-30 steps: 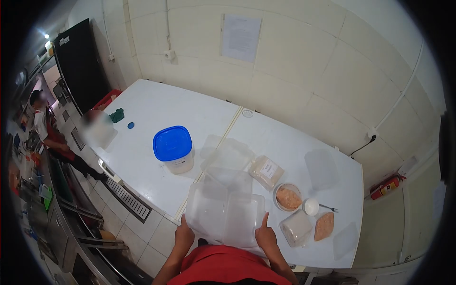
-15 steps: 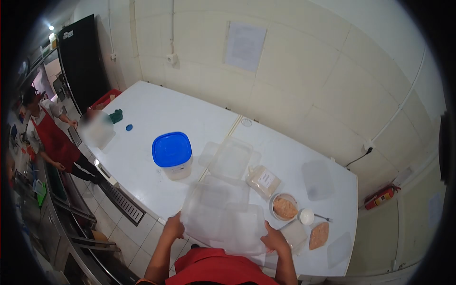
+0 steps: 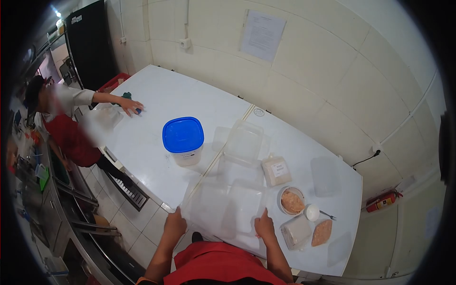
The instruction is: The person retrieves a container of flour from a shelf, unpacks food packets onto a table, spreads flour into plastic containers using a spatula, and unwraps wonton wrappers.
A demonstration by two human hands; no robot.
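Note:
My left hand (image 3: 175, 224) and my right hand (image 3: 264, 225) are closed at opposite sides of a large, see-through plastic container (image 3: 209, 209) at the table's near edge. Its outline is faint, and I cannot tell whether it is one piece or several stacked. Just beyond it lies another clear plastic container (image 3: 243, 142). To the right of my right hand rests a clear pack of pale contents (image 3: 296, 232). A bowl of orange-pink food (image 3: 291, 200) and a labelled bag of pale, grainy contents (image 3: 276, 171) stand farther off on that side.
A blue-lidded tub (image 3: 183, 137) stands left of centre. On the right are a small white cup (image 3: 312, 212), a dark fork (image 3: 328, 215), a pack of orange-pink food (image 3: 322, 232) and a translucent lid (image 3: 323, 177). A co-worker's hand (image 3: 130, 105) reaches onto the white table (image 3: 147, 137).
The plastic container between my hands now sits lower and flatter. The co-worker has leaned in, with a hand over the small blue cap. My view has shifted slightly.

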